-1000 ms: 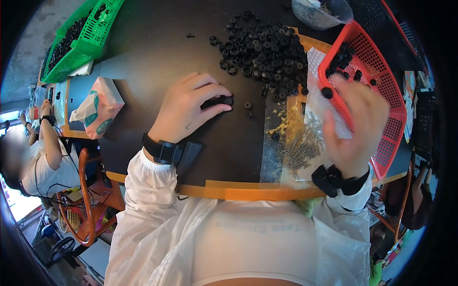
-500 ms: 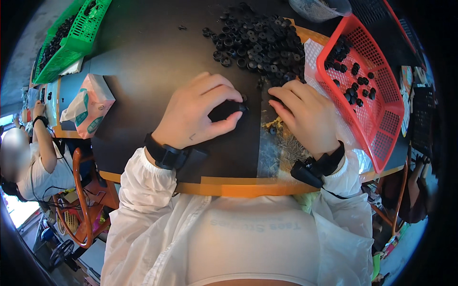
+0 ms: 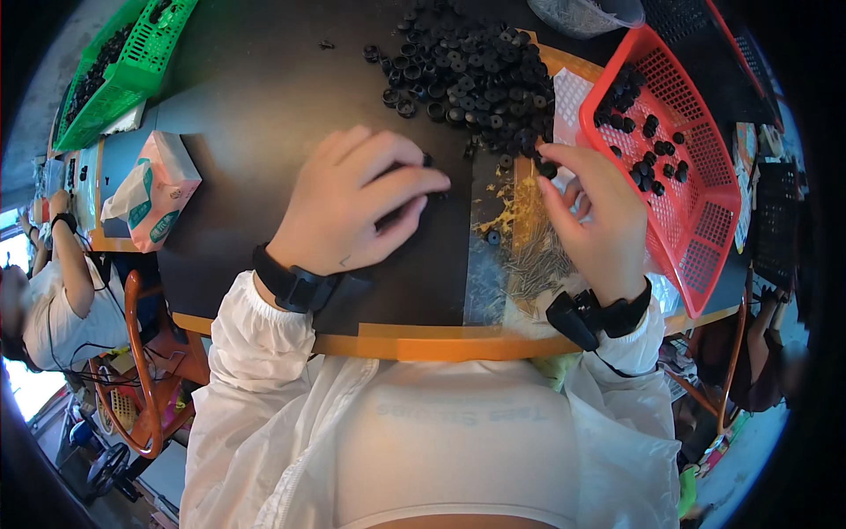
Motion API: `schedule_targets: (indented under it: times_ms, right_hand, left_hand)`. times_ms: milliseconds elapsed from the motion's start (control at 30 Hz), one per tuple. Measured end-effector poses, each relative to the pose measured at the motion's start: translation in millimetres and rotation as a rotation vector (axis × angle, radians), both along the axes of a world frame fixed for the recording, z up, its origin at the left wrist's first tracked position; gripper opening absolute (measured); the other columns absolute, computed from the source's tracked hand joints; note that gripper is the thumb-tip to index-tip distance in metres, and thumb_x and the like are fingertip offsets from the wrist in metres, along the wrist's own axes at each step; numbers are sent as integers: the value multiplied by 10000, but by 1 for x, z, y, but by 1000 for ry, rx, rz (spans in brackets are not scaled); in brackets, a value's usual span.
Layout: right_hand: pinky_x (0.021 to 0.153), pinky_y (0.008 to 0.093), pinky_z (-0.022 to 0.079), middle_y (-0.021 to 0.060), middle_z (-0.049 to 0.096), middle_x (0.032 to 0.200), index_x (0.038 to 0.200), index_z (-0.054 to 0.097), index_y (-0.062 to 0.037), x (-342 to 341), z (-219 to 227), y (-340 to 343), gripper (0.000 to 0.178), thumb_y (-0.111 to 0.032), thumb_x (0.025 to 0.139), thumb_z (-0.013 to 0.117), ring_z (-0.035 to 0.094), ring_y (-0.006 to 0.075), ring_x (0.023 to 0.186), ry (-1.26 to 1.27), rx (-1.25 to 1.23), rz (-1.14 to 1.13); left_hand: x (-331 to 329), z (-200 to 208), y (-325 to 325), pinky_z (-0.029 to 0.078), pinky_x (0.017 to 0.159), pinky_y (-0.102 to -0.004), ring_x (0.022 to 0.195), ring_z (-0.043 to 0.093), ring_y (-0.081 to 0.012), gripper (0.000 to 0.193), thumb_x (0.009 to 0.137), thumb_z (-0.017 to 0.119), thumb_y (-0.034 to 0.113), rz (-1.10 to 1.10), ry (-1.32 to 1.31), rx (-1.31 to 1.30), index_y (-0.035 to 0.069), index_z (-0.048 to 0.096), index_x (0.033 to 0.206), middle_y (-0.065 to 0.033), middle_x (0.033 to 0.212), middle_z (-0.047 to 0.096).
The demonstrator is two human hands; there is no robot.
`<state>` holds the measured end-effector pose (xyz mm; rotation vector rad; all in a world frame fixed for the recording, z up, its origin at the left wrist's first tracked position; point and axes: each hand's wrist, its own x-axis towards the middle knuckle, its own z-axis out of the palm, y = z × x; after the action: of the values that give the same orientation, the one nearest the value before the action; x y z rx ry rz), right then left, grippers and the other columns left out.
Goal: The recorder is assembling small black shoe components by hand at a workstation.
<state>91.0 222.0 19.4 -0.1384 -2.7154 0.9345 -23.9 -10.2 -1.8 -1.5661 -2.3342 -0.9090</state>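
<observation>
We count one pile of black rings on the table, too many to count; one red basket. Left hand curled palm-down over a black part, right hand pinching one ring.

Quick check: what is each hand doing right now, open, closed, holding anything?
Left hand: curled on the dark table, fingers closed over small black rings.
Right hand: pinching one black ring at its fingertips, beside the red basket.

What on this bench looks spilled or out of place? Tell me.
A few black rings lie apart from the main heap, strayed up the dark table. Yellowish crumbs are scattered by the right hand. Nothing looks damaged.
</observation>
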Motion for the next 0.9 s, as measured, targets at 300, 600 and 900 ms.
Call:
schedule_targets:
  times_ms: [300,600,900]
  right_hand:
    - [513,233,415,40,667,937,1127,637,-64,2,-2,3,378,-5,766,732,495,107,545,26,46,120]
    - [616,314,517,34,646,885,1046,664,-114,12,-3,-1,237,-95,813,701,651,231,735,84,356,-123]
    - [574,301,478,48,646,838,1089,678,-92,7,-15,-2,300,-99,794,732,615,198,627,-44,447,-62]
  left_hand:
    - [16,-8,10,435,666,-325,767,555,-190,258,640,786,66,-253,-121,89,147,701,869,12,844,571]
    - [19,-9,12,431,670,-320,749,557,-176,212,683,793,93,-281,-157,47,143,696,865,21,827,580]
    - [28,-11,16,412,652,-317,738,548,-174,187,701,792,128,-364,-199,23,153,698,861,29,816,572]
